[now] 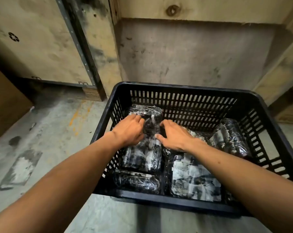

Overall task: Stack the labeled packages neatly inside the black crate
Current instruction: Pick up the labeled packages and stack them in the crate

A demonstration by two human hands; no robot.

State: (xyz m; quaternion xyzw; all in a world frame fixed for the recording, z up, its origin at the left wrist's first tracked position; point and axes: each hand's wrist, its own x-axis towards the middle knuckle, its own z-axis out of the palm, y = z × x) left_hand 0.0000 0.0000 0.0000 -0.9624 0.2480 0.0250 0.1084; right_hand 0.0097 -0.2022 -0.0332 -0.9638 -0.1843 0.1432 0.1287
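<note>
Head view: hands (pixel 152 133) flank crinkly plastic-wrapped package (pixel 150 125).

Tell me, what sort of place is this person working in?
Probably a warehouse or storeroom. The floor is bare stained concrete, big plywood shipping crates stand behind, and plastic-wrapped packages fill a slotted black crate, with a cardboard box at the left edge.

Both hands reach into the black crate (pixel 184 88) on the concrete floor (pixel 58 132). The left hand (pixel 129 130) and right hand (pixel 174 135) flank a plastic-wrapped package (pixel 147 148); more packages lie toward five o'clock.
</note>
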